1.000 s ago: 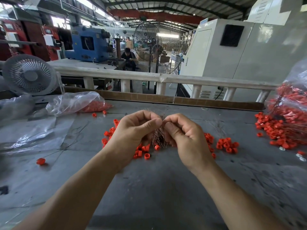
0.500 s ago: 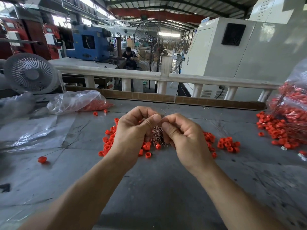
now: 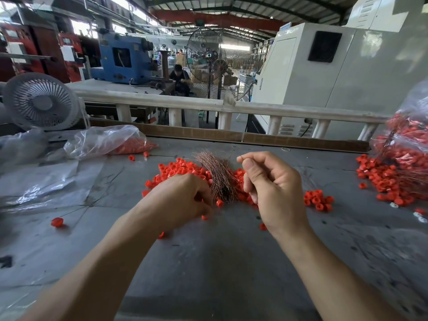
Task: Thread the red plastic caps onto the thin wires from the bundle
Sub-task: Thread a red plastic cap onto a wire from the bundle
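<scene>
A bundle of thin coppery wires (image 3: 214, 174) rises between my two hands over a scatter of loose red plastic caps (image 3: 176, 169) on the grey table (image 3: 220, 262). My right hand (image 3: 271, 191) is raised to the right of the bundle and pinches a single thin wire between thumb and forefinger. My left hand (image 3: 183, 195) is low on the table, left of the bundle's base, with fingers curled down among the caps. What those fingers hold is hidden, and so is whatever supports the bundle's base.
A further clump of caps (image 3: 318, 201) lies to the right. At the far right edge is a bigger heap (image 3: 382, 179) beside a clear bag. At the back left lie a plastic bag of caps (image 3: 108, 141) and a small fan (image 3: 40, 101). A lone cap (image 3: 57, 221) sits at the left.
My hands have come apart. The left hand dropped from the bundle down to the caps on the table. The right hand moved right and up, drawing out one wire.
</scene>
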Demonstrator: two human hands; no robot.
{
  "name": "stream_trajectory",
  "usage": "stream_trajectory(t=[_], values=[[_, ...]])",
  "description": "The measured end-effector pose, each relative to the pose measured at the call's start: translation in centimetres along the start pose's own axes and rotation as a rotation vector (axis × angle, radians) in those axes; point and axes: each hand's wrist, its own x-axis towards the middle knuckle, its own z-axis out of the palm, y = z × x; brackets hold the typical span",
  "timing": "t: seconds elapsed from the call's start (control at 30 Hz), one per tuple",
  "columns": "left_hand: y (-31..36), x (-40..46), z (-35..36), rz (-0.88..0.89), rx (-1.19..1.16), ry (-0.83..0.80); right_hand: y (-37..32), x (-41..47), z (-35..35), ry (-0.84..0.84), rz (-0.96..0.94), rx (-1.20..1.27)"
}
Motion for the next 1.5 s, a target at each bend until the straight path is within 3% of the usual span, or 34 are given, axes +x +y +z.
stream_trajectory(t=[0.23, 0.37, 0.47, 0.57, 0.7, 0.83, 1.5], values=[[0.1, -0.1, 0.1, 0.007, 0.127, -0.044, -0.6, 0.3, -0.3, 0.062, 0.131, 0.18], [0.0, 0.0, 0.6, 0.049, 0.05, -0.026, -0.5, 0.5, -0.6, 0.085, 0.216, 0.26], [0.0, 0.2, 0.9, 0.054, -0.198, 0.1, -0.4, 0.7, -0.7, 0.099, 0.274, 0.29], [0.5, 0.4, 1.0, 0.041, -0.587, 0.208, -0.2, 0.7, -0.6, 0.063, 0.33, 0.285], [1.1, 0.4, 0.9, 0.051, -1.011, 0.208, -0.4, 0.4, -0.2, 0.003, 0.376, 0.264], [1.7, 0.3, 0.7, 0.064, -1.21, 0.184, -0.5, 0.3, 0.1, -0.017, 0.369, 0.25], [2.2, 0.2, 0.9, 0.135, -1.253, 0.225, 0.2, -0.2, 0.3, -0.082, 0.288, 0.112]])
